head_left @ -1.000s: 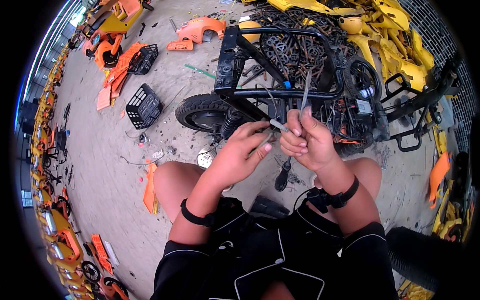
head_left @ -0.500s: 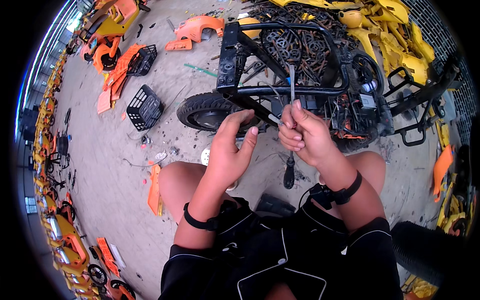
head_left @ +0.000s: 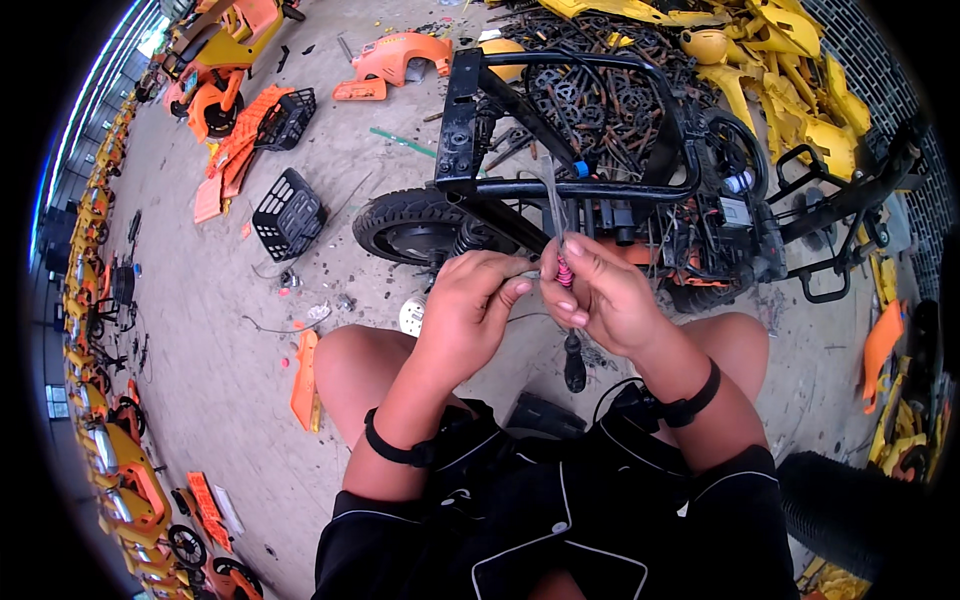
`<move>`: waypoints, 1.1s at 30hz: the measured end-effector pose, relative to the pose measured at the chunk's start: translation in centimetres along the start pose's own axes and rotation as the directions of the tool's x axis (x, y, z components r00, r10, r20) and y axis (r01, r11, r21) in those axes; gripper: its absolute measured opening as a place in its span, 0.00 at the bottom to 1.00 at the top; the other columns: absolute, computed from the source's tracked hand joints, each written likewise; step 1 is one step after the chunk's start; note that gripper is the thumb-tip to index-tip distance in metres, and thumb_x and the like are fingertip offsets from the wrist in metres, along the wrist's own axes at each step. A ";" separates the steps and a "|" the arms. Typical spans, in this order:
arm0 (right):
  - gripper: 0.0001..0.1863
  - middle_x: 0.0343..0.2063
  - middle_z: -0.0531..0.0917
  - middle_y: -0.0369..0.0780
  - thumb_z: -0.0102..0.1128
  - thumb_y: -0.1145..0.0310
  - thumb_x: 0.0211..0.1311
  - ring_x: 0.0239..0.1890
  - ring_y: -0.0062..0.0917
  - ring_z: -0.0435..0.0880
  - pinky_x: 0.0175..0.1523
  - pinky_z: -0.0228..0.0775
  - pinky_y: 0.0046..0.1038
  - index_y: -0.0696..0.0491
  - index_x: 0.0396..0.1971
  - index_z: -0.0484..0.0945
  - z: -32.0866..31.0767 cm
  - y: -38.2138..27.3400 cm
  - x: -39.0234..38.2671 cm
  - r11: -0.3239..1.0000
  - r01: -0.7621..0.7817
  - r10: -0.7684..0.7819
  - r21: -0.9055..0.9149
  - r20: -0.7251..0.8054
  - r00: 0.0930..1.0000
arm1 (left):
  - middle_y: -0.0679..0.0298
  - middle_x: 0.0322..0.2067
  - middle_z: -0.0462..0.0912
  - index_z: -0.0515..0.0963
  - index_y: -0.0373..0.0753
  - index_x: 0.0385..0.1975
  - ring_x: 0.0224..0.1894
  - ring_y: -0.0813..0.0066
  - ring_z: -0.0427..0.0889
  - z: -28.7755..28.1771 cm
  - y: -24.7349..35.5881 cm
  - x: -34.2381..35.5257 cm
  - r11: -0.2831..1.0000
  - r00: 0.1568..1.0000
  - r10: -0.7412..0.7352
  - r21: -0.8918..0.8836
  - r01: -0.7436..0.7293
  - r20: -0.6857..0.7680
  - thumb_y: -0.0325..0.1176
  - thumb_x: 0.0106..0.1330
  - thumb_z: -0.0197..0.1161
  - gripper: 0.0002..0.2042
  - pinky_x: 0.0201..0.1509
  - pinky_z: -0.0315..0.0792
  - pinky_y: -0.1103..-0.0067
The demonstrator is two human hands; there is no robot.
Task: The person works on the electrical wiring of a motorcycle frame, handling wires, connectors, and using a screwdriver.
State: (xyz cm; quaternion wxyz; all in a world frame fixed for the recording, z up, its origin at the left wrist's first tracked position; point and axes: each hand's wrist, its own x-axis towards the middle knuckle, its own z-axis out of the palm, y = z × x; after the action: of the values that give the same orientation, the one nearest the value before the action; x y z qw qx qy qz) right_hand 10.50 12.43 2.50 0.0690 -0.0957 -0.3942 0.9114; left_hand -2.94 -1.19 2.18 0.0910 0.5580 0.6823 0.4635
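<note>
A long screwdriver [head_left: 574, 374] with a black handle hangs upright in my right hand [head_left: 605, 298], its metal shaft rising past the fingers. The same fingers curl around a small pink coiled piece [head_left: 564, 272], partly covered by them. My left hand [head_left: 470, 308] is beside it, thumb and fingertips pinched together close to the right fingers. Whatever sits in that pinch is too small and hidden to name. Just beyond both hands stands a stripped black scooter frame [head_left: 590, 186], with a wheel [head_left: 405, 228] at its left and exposed wiring at its right.
Behind the frame lies a heap of rusty metal parts [head_left: 600, 100]. Yellow body panels [head_left: 800, 90] are piled at the far right. A black basket [head_left: 290, 214] and orange panels [head_left: 235, 150] lie on the floor at left. Parked scooters [head_left: 120, 470] line the left side.
Both hands have come closer together, and the left fingers have closed from apart into a pinch. The screwdriver has shifted slightly left and tilted, and the pink coiled piece now shows more.
</note>
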 end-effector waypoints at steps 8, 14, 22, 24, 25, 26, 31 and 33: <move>0.15 0.22 0.68 0.35 0.45 0.59 0.70 0.23 0.16 0.64 0.26 0.53 0.17 0.56 0.37 0.72 0.0 -0.1 0.6 1.000 0.011 -0.008 0.027 -0.117 0.993 | 0.57 0.34 0.81 0.79 0.33 0.36 0.38 0.63 0.79 -0.5 0.4 -0.1 0.991 0.997 -0.080 -0.109 0.079 -0.006 0.26 0.61 0.62 0.06 0.45 0.71 0.74; 0.15 0.22 0.70 0.35 0.44 0.60 0.69 0.22 0.19 0.66 0.27 0.57 0.20 0.57 0.39 0.72 -0.1 -0.3 0.6 0.998 -0.052 0.058 0.042 -0.162 0.985 | 0.57 0.34 0.80 0.78 0.32 0.36 0.39 0.66 0.78 -0.3 0.1 -0.2 0.983 0.993 -0.100 -0.160 0.089 -0.062 0.26 0.61 0.63 0.06 0.46 0.70 0.76; 0.18 0.28 0.74 0.35 0.45 0.62 0.67 0.26 0.18 0.70 0.30 0.60 0.19 0.59 0.47 0.73 -0.8 -0.2 0.4 0.985 -0.086 0.095 0.150 -0.055 0.994 | 0.67 0.38 0.77 0.76 0.33 0.41 0.40 0.81 0.75 -0.3 -0.8 -0.9 0.841 0.954 -0.298 -0.470 0.268 0.010 0.27 0.67 0.59 0.07 0.45 0.68 0.85; 0.17 0.29 0.74 0.35 0.48 0.65 0.65 0.27 0.18 0.71 0.30 0.61 0.19 0.60 0.48 0.73 -0.7 -0.2 0.4 0.987 -0.079 0.088 0.142 -0.059 0.994 | 0.68 0.37 0.78 0.75 0.34 0.42 0.40 0.82 0.75 -0.2 -0.9 -1.1 0.787 0.933 -0.359 -0.526 0.322 0.034 0.28 0.68 0.59 0.07 0.45 0.69 0.85; 0.17 0.30 0.74 0.35 0.49 0.67 0.64 0.27 0.18 0.71 0.30 0.61 0.20 0.61 0.48 0.73 -0.6 -0.1 0.5 0.988 -0.075 0.084 0.137 -0.061 0.995 | 0.68 0.37 0.78 0.75 0.34 0.42 0.40 0.82 0.75 -0.2 -0.9 -1.1 0.768 0.929 -0.370 -0.553 0.324 0.030 0.29 0.68 0.59 0.07 0.45 0.69 0.84; 0.17 0.30 0.74 0.35 0.51 0.69 0.63 0.28 0.18 0.71 0.30 0.62 0.20 0.61 0.48 0.72 -0.6 0.0 0.5 0.993 -0.062 0.069 0.104 -0.062 0.996 | 0.68 0.36 0.78 0.75 0.34 0.42 0.40 0.82 0.76 -0.1 -0.8 -1.1 0.747 0.925 -0.379 -0.580 0.325 0.030 0.29 0.68 0.59 0.07 0.46 0.70 0.84; 0.18 0.31 0.73 0.34 0.56 0.77 0.58 0.28 0.16 0.71 0.31 0.65 0.19 0.61 0.49 0.72 -0.6 0.3 0.5 0.999 -0.030 0.031 0.016 -0.059 0.998 | 0.66 0.34 0.79 0.75 0.34 0.40 0.40 0.80 0.77 -0.5 -0.7 -1.1 0.656 0.897 -0.442 -0.681 0.324 0.000 0.34 0.69 0.58 0.09 0.47 0.70 0.81; 0.17 0.31 0.73 0.34 0.57 0.76 0.59 0.29 0.16 0.71 0.31 0.65 0.18 0.61 0.49 0.72 -0.9 0.4 0.6 0.998 -0.047 0.042 -0.042 -0.098 0.994 | 0.65 0.32 0.79 0.75 0.34 0.40 0.39 0.79 0.77 -0.7 -1.1 -1.1 0.659 0.899 -0.438 -0.689 0.301 -0.026 0.35 0.69 0.58 0.10 0.47 0.70 0.80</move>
State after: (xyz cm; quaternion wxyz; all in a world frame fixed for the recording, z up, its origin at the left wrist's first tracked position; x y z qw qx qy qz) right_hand 10.12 12.93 1.51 0.0656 -0.1502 -0.4081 0.8981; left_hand -3.72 -2.46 1.35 0.3122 0.2896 0.5742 0.6993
